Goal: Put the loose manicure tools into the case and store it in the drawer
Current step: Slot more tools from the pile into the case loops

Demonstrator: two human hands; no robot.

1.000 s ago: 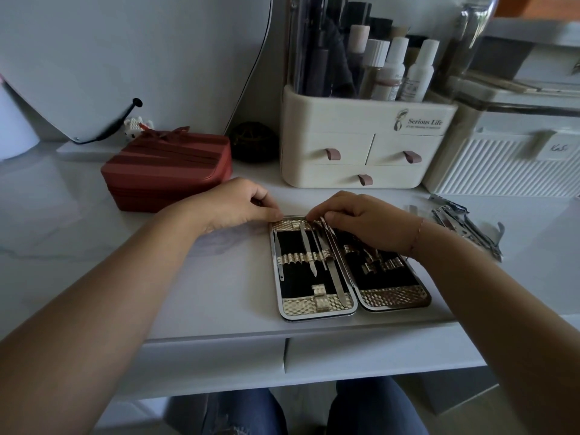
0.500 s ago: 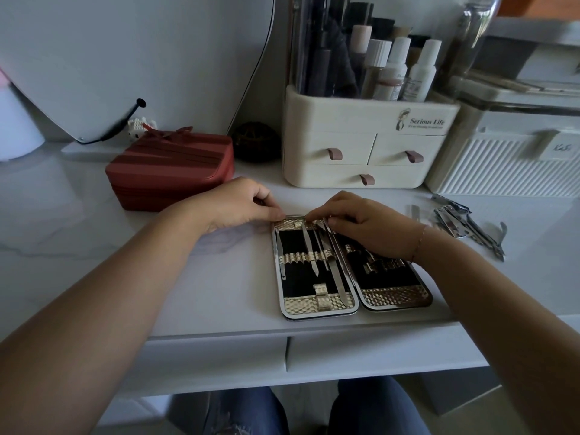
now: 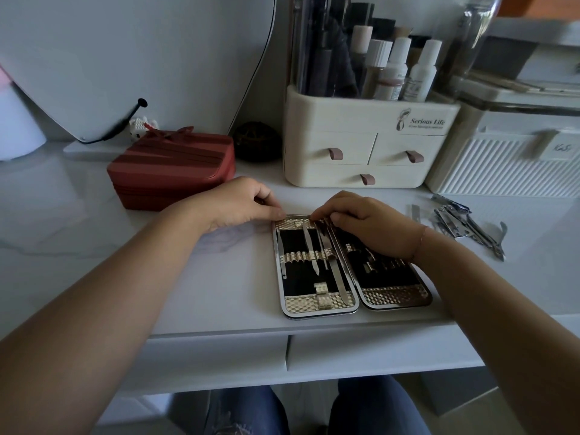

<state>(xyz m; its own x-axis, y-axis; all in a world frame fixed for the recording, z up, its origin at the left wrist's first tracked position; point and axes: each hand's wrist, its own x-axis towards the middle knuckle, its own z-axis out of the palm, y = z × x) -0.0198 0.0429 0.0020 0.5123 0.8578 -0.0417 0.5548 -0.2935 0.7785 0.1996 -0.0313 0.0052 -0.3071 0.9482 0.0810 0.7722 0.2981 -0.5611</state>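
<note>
The manicure case [image 3: 317,313] lies open and flat near the front edge of the white worktop [image 3: 94,246], just above the shut drawer [image 3: 376,353]. It sits where it sat a second ago.

The left hand [image 3: 241,204] has not moved. Its fingers are curled, and the thumb and forefinger pinch the case's far left corner.

The right hand [image 3: 367,224] still covers the far end of the right half. Its fingertips are bunched narrowly at the hinge, round the far end of a long flat steel tool [image 3: 337,271]. That tool slants down the left half exactly as before.

Beside it, a pointed pusher [image 3: 310,249] and a thin pick [image 3: 282,262] are tucked under the gold band, also unchanged.

The loose tools [image 3: 464,224] remain in a heap on the worktop to the right of the case, well apart from both hands.

Behind the case stand a red striped pouch [image 3: 175,166], a cream cosmetics organiser [image 3: 367,142] and a white ribbed box [image 3: 508,164]. The only difference between the pictures is a slight shift in the view.
</note>
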